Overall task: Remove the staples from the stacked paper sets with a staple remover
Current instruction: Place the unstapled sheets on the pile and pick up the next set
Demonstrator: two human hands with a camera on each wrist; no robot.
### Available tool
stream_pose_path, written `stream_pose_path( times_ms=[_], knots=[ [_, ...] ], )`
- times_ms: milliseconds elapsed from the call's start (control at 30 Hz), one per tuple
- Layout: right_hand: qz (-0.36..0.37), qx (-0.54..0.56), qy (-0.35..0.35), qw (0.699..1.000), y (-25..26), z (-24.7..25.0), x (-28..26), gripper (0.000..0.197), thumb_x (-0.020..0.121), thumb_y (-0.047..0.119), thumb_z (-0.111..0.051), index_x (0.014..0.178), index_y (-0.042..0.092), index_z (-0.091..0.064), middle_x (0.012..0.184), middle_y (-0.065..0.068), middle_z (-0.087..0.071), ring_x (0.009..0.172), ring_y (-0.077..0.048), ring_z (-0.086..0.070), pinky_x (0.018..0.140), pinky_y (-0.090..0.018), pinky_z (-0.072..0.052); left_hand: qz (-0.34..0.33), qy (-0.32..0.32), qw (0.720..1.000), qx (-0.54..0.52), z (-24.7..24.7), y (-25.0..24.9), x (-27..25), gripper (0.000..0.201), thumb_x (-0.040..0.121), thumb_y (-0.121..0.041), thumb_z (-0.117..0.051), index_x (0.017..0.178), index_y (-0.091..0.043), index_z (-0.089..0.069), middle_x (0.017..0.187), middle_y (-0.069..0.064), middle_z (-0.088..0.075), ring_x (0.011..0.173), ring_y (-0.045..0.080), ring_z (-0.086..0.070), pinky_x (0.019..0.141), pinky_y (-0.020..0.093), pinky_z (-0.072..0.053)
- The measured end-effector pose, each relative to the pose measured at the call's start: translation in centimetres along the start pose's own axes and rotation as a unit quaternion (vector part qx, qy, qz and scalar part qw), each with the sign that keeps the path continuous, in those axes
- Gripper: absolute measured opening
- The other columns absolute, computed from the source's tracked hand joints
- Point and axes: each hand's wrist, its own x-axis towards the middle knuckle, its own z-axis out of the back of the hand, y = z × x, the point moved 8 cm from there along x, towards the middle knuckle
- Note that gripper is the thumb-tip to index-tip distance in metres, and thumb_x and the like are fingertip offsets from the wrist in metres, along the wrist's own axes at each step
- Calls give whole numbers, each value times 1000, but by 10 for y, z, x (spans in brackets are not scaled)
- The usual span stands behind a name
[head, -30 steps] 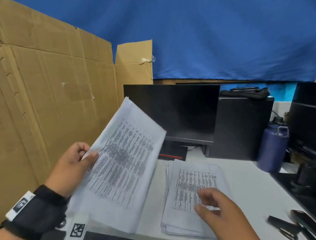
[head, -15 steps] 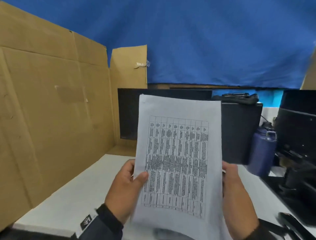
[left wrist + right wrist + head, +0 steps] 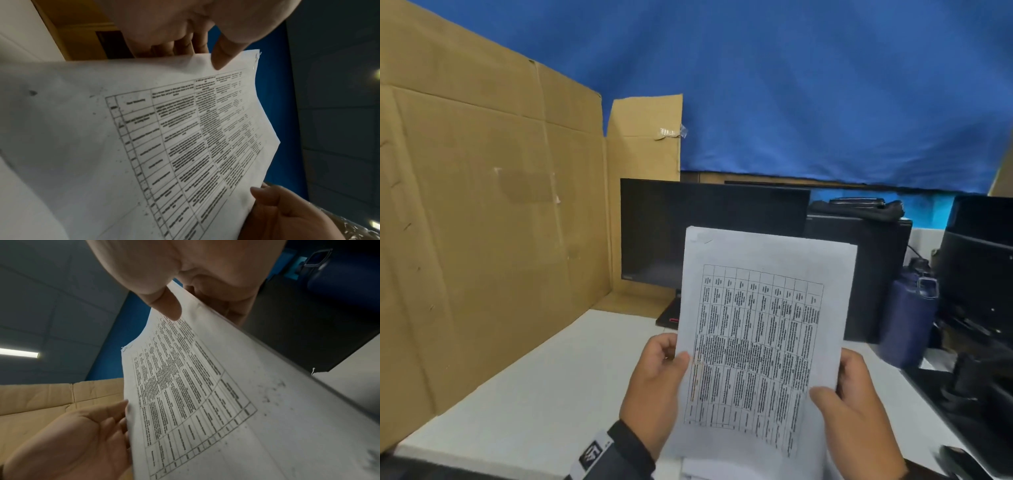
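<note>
I hold one stapled paper set (image 3: 760, 346), printed with a table, upright above the desk. My left hand (image 3: 664, 377) grips its left edge, thumb on the front and fingers behind. My right hand (image 3: 849, 404) grips the right edge the same way. A staple (image 3: 707, 241) shows as a small mark at the set's top left corner, also visible in the left wrist view as the staple (image 3: 258, 56) and in the right wrist view as the staple (image 3: 124, 348). The stack of paper sets (image 3: 698, 471) peeks out below the held set. The staple remover (image 3: 959, 460) lies dark and blurred at the bottom right.
A cardboard wall (image 3: 482, 222) stands along the left. A dark monitor (image 3: 709, 233) and a black box (image 3: 873, 274) are behind the paper. A blue bottle (image 3: 909, 315) and black equipment (image 3: 976, 308) are at the right. The white desk (image 3: 534, 394) shows at the left.
My left hand swung the paper set from the left to upright in front of me. My right hand left the stack and took the set's right edge. The view tilted upward.
</note>
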Motion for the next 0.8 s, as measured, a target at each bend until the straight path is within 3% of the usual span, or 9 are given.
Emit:
stream_pose_path(
  times_ms=[133, 200, 300, 433, 567, 733, 800],
  knots=[
    [-37, 32, 13, 999, -11, -7, 6, 46, 88, -8, -53, 98, 36, -61, 95, 5, -76, 96, -25, -70, 95, -52, -52, 38, 2, 998, -41, 0, 9, 0, 15, 103, 0, -50, 110, -5, -62, 102, 15, -79, 97, 36, -73, 98, 58, -55],
    [-34, 50, -2, 998, -11, -5, 7, 40, 89, -9, -51, 100, 28, -61, 90, 5, -76, 95, -26, -69, 90, -48, -52, 45, 6, 998, -51, 0, 10, -1, 16, 102, 3, -49, 111, -4, -60, 104, 17, -79, 94, 32, -73, 96, 56, -55],
    [-17, 75, -6, 997, -1, -3, 5, 36, 91, -11, -49, 101, 21, -63, 86, 11, -75, 88, -16, -68, 76, -35, -48, 37, 18, 998, -53, -2, 4, -2, 26, 98, 8, -50, 116, -8, -60, 107, 11, -80, 102, 32, -74, 97, 54, -56],
    [-27, 88, 12, 996, -2, -7, 1, 44, 90, -13, -48, 104, 24, -67, 94, 10, -77, 87, -5, -70, 79, -32, -47, 25, 52, 998, -40, -6, -10, -4, 31, 100, 3, -53, 121, -16, -65, 112, 2, -80, 110, 25, -74, 100, 47, -55],
    [-27, 99, 16, 995, -4, -7, -1, 43, 92, -13, -49, 103, 25, -67, 94, 13, -77, 84, 1, -70, 78, -28, -46, 11, 59, 998, -24, -4, -19, -5, 25, 104, -7, -52, 117, -15, -72, 110, 2, -81, 104, 23, -76, 97, 47, -57],
    [-12, 111, -2, 994, -6, 1, -3, 36, 97, -5, -53, 105, 25, -71, 104, 5, -78, 100, -14, -72, 91, -43, -55, -16, 63, 998, -7, -2, -37, -7, 23, 102, -3, -55, 110, -14, -74, 105, 2, -82, 96, 20, -78, 79, 30, -60],
    [6, 108, 1, 994, 0, 9, -7, 37, 97, -6, -52, 105, 24, -71, 105, 4, -78, 100, -14, -73, 90, -36, -56, -33, 75, 996, -34, -2, -51, -9, 20, 101, -4, -56, 112, -10, -72, 106, 5, -82, 97, 23, -78, 75, 26, -60]
  ],
)
